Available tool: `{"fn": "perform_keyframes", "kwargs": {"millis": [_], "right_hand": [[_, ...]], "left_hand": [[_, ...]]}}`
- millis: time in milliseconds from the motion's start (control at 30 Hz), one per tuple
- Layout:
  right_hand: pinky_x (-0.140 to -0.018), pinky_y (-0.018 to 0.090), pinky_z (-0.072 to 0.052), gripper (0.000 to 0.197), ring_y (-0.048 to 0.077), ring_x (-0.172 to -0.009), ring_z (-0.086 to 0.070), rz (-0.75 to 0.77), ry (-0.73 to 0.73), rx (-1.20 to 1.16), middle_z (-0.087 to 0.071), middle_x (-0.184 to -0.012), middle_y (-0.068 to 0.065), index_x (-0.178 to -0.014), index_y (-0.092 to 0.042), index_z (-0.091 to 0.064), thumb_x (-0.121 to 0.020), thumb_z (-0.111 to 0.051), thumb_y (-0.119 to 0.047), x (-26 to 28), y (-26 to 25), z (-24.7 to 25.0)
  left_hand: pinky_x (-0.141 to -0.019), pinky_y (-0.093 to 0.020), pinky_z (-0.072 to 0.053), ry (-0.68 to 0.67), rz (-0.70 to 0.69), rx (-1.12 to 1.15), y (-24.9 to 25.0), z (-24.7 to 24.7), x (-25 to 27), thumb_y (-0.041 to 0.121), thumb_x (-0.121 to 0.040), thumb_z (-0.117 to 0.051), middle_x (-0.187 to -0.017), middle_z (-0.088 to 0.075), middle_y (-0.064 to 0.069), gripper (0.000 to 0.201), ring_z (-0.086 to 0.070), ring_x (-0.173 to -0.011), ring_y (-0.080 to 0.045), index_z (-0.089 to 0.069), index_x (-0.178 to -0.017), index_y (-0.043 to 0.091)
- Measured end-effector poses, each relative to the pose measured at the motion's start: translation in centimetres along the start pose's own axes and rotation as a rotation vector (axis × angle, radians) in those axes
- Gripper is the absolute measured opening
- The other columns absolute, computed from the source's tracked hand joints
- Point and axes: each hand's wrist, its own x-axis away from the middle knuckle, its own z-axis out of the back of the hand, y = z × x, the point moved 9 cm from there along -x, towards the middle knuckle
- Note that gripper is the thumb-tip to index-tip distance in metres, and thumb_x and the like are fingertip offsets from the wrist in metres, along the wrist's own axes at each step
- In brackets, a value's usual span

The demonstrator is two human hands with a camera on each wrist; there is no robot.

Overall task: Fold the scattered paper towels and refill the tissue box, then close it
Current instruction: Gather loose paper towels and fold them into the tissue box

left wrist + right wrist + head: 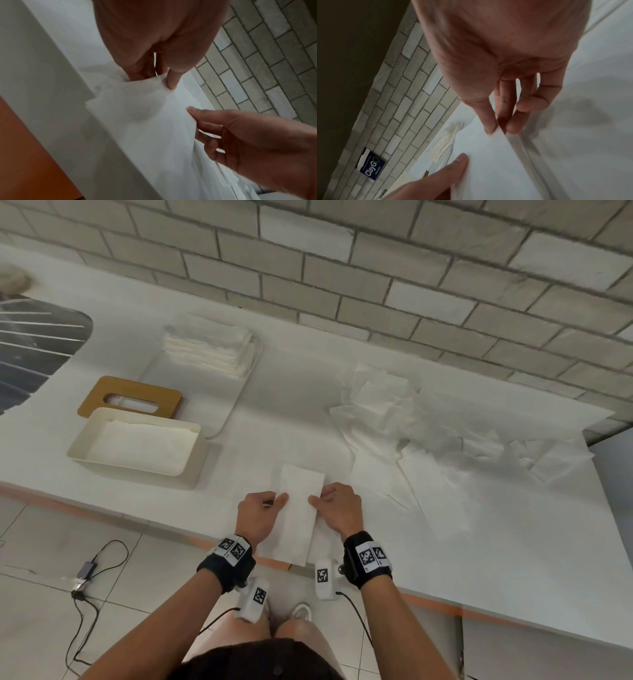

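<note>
- Head view: a folded paper towel [301, 508] lies on the white counter [479, 559] at the near edge, its long axis running near to far, the near end hanging a little past the edge. The left hand [258, 515] pinches its left long edge and the right hand [337, 510] its right long edge, both about midway along, so neither hand is nearer. The open tissue box [137, 443], already holding some paper, stands to the far left, on the left hand's side; its wooden lid [130, 397] lies just behind it, and a stack of folded towels [209, 347] rests on a tray [236, 398] further back. The unfolded towels [445, 436] are heaped to the right.
- Left wrist view: the left hand [163, 40] has its thumb on top of the paper towel [154, 128] and its fingers curled under the edge. The right hand [248, 138] pinches the opposite edge.
- Right wrist view: the right hand [505, 74] holds the edge of the paper towel [488, 169] narrowly between thumb and fingertips [512, 128]. The left hand's thumb [453, 170] presses the other side.
- Judgement: the strip looks ready for a fold across its long axis, or for carrying left to the box.
</note>
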Motion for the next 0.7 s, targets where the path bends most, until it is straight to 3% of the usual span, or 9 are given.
{"fn": "perform_keyframes", "kwargs": {"millis": [100,267,367,433,500,567,600,700], "right_hand": [[-0.096,0.040,-0.061,0.022,0.016,-0.089,-0.075,0.010,0.090,-0.087,-0.076,-0.087,-0.006,-0.100,-0.016,-0.074,-0.089,-0.086,-0.031,0.1,0.9,0.3],[-0.095,0.038,-0.060,0.018,0.018,-0.090,-0.073,0.034,0.094,-0.089,-0.071,-0.083,-0.008,-0.097,-0.019,-0.069,-0.092,-0.085,-0.027,-0.4,0.3,-0.6],[-0.094,0.039,-0.059,0.024,0.021,-0.098,-0.071,0.067,0.115,-0.071,-0.069,-0.092,-0.009,-0.107,-0.017,-0.062,-0.096,-0.079,-0.031,0.5,-0.3,-0.7],[-0.091,0.037,-0.057,0.040,0.019,-0.102,-0.068,0.109,0.151,-0.100,-0.066,-0.109,-0.005,-0.120,-0.019,-0.049,-0.098,-0.075,-0.042,2.1,-1.3,-0.1],[-0.085,0.027,-0.053,0.054,0.011,-0.101,-0.069,0.134,0.078,-0.250,-0.066,-0.114,-0.001,-0.128,-0.026,-0.034,-0.098,-0.073,-0.050,4.1,-2.8,0.0],[-0.082,0.018,-0.052,0.063,-0.002,-0.096,-0.071,0.149,-0.092,-0.501,-0.071,-0.115,-0.001,-0.135,-0.030,-0.025,-0.099,-0.076,-0.041,6.2,-4.8,-0.7],[-0.083,0.021,-0.056,0.067,-0.001,-0.097,-0.073,0.171,-0.151,-0.606,-0.074,-0.116,0.003,-0.137,-0.032,-0.023,-0.099,-0.078,-0.032,6.9,-5.8,-0.7],[-0.087,0.034,-0.063,0.072,0.021,-0.106,-0.077,0.282,-0.248,-0.679,-0.078,-0.119,0.013,-0.138,-0.033,-0.024,-0.097,-0.080,-0.013,8.3,-9.7,-0.7]], "left_hand": [[-0.072,-0.016,-0.046,0.027,0.025,0.043,0.0,-0.1,0.3,0.040,-0.097,-0.075,-0.088,-0.077,0.008,0.022,-0.069,-0.084,-0.006,-0.080,-0.092,0.019],[-0.084,-0.033,-0.058,0.087,0.045,0.062,0.1,-0.2,0.5,0.032,-0.095,-0.078,-0.096,-0.077,0.001,0.022,-0.072,-0.089,-0.014,-0.074,-0.110,0.016],[-0.079,-0.035,-0.058,0.088,0.008,0.114,0.8,-0.3,1.2,0.018,-0.096,-0.075,-0.093,-0.075,-0.004,0.034,-0.073,-0.090,-0.024,-0.061,-0.126,0.028],[-0.082,-0.036,-0.059,0.092,-0.085,0.152,2.3,0.2,1.8,0.012,-0.098,-0.070,-0.097,-0.074,-0.004,0.045,-0.072,-0.091,-0.022,-0.056,-0.130,0.040],[-0.089,-0.033,-0.057,0.093,-0.210,0.202,4.7,1.2,2.4,0.005,-0.099,-0.063,-0.110,-0.073,0.003,0.049,-0.067,-0.102,-0.021,-0.060,-0.131,0.042],[-0.096,-0.036,-0.057,0.061,-0.284,0.303,7.1,2.4,2.7,0.000,-0.102,-0.058,-0.124,-0.072,0.008,0.046,-0.064,-0.115,-0.022,-0.071,-0.127,0.035],[-0.099,-0.039,-0.057,0.044,-0.291,0.375,8.1,3.3,2.8,-0.002,-0.103,-0.057,-0.127,-0.072,0.007,0.043,-0.066,-0.118,-0.022,-0.077,-0.122,0.032],[-0.100,-0.039,-0.058,-0.037,-0.267,0.563,10.5,6.6,2.6,-0.005,-0.104,-0.056,-0.129,-0.074,0.000,0.039,-0.070,-0.121,-0.022,-0.082,-0.118,0.021]]}}
